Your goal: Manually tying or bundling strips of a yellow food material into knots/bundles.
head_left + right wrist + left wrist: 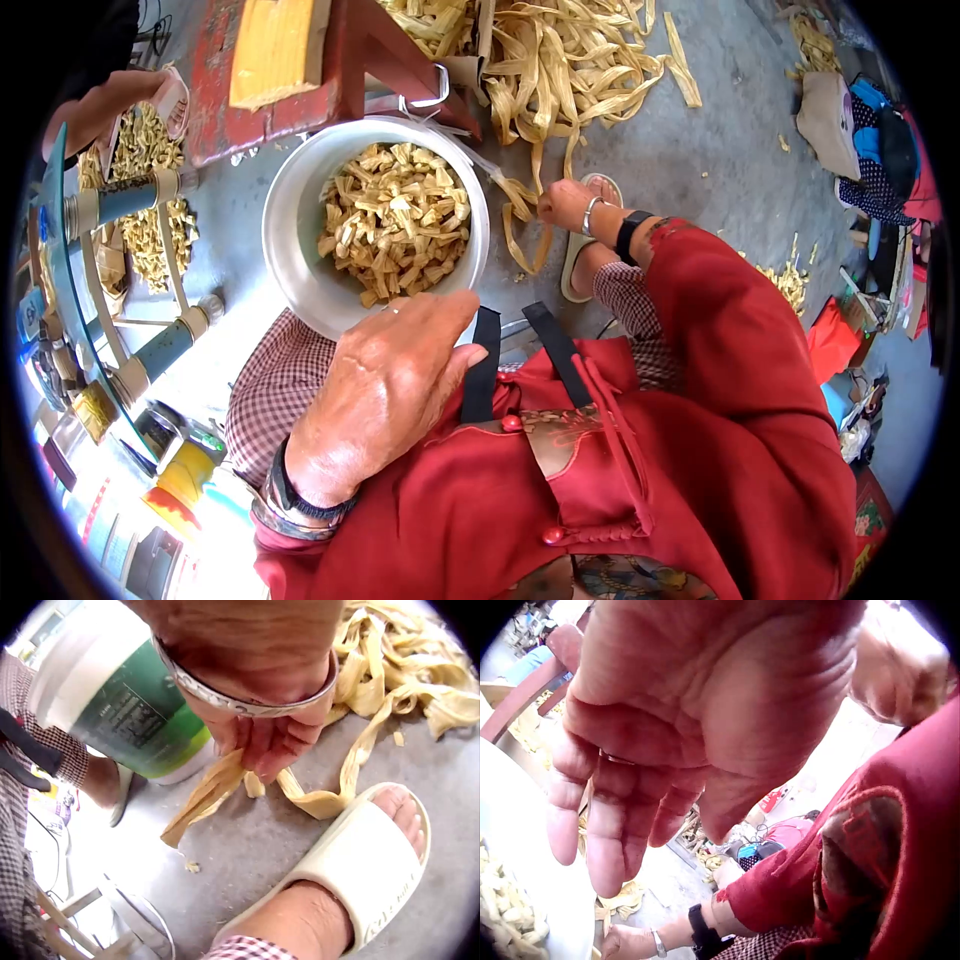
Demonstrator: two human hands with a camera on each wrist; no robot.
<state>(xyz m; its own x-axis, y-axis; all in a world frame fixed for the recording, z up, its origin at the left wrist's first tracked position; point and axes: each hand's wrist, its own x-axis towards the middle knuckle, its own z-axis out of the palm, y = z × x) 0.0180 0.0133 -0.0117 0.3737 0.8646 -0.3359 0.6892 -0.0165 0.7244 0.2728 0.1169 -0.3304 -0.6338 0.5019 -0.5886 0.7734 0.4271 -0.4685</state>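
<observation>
My right hand (572, 208) pinches a long, flat, pale yellow dried strip (202, 799) low beside the bucket. One end hangs below the fingers, and more of the strip runs over the floor toward a tangled pile of strips (560, 65). My left hand (392, 385) hovers near the bucket's near rim, palm down, its fingers extended and slightly bent. Nothing lies in that palm in the left wrist view. The white bucket (280, 225), green outside in the right wrist view, holds many short knotted yellow pieces (400, 220).
A red wooden bench (215, 75) bearing a yellow wood block (280, 50) overhangs the bucket's far side. A glass-topped rack (150, 195) stands at left. A sandaled foot (360, 862) is beside the right hand. Bags and cloth (870, 140) lie at far right.
</observation>
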